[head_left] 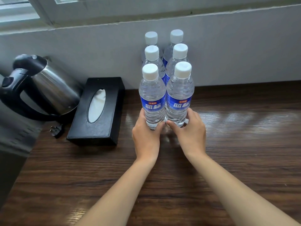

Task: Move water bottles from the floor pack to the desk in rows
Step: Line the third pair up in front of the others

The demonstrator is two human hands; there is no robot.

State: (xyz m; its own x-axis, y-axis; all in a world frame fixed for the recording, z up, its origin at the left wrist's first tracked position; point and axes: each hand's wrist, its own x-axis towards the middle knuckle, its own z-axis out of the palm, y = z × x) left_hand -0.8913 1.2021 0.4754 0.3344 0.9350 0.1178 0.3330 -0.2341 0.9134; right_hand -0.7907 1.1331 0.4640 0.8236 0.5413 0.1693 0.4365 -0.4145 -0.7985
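The left hand gripped the front left bottle low down, and the right hand the front right bottle, both upright on the bench. Best to let go only once they touched the four bottles behind.

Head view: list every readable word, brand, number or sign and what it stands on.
"蓝标", white on the blue label of the front left bottle.
"蓝标", partly hidden, on the front right bottle.
Small orange tag above each: too blurred to read.
Kettle, tissue box: no readable text.
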